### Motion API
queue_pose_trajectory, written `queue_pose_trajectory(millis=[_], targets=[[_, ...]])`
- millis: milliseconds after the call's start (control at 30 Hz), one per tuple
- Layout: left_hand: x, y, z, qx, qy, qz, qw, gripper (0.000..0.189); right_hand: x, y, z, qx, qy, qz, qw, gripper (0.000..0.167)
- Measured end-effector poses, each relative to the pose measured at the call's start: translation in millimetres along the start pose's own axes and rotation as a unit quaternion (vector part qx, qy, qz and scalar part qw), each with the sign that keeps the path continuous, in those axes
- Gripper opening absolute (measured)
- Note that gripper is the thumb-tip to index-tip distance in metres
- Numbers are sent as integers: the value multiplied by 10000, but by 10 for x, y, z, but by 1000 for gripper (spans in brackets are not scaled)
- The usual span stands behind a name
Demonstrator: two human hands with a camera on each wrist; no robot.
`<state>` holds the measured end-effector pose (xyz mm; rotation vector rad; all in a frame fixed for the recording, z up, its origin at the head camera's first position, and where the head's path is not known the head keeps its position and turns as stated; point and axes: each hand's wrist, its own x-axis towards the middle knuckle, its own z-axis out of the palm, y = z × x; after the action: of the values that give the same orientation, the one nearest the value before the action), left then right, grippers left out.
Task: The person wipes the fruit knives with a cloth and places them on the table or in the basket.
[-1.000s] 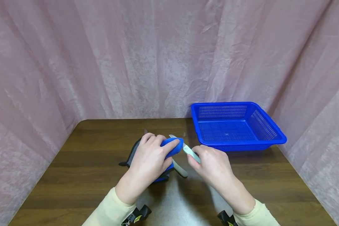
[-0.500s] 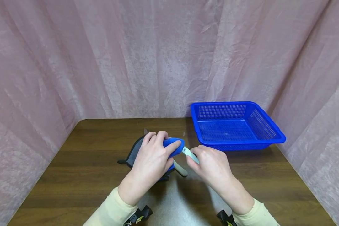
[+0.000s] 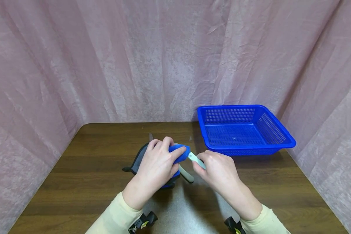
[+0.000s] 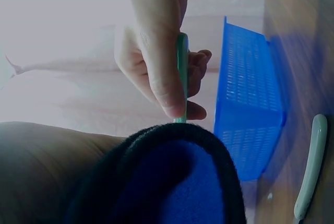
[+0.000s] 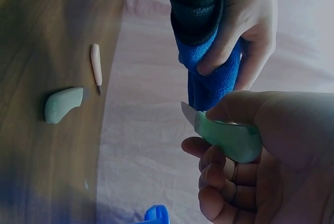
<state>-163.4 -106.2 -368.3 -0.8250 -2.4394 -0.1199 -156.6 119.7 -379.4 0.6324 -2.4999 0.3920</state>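
Note:
My left hand (image 3: 158, 165) grips a folded blue cloth (image 3: 179, 153) with a grey side and black edging, pinching it round a knife's blade. That knife (image 3: 196, 160) has a mint-green handle, held between the thumb and fingers of my right hand (image 3: 220, 167). In the right wrist view the pale blade (image 5: 188, 113) sticks out beside the cloth, close to the handle. A second green-handled knife (image 4: 312, 166) lies on the table below the cloth. A small tool with a pale pinkish handle (image 5: 96, 61) lies beyond it in the right wrist view.
A blue perforated plastic basket (image 3: 248, 149) stands at the back right of the brown wooden table (image 3: 76, 175). Pink curtains (image 3: 146, 65) hang behind the table and along both sides.
The cloth and left hand have shifted slightly along the blade. The blade's tip, plain beyond the cloth a second ago, is now mostly hidden. The knife handle has moved slightly left, nearer the cloth.

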Motion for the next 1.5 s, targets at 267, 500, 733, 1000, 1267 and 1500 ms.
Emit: queue_pose_trajectory(millis=[267, 500, 733, 1000, 1267, 1500], targets=[[-8, -52, 48, -79, -281, -133, 9995, 46, -6, 16, 51, 70, -178, 42, 9998, 20], [-22, -115, 88, -10, -381, -333, 9987, 46, -18, 27, 97, 82, -215, 48, 9997, 18], [-24, -175, 106, 94, -473, -492, 9976, 46, -16, 23, 93, 119, -270, 92, 9995, 16], [-42, -267, 109, 133, -352, -664, 9971, 45, -17, 21, 83, 103, -267, 106, 9995, 19], [-56, -355, 98, 106, -470, -910, 9947, 45, -14, 16, 66, 87, -289, 114, 9995, 19], [-57, -382, 74, 15, -397, -996, 9942, 46, -6, 14, 51, 79, -311, 143, 9994, 19]])
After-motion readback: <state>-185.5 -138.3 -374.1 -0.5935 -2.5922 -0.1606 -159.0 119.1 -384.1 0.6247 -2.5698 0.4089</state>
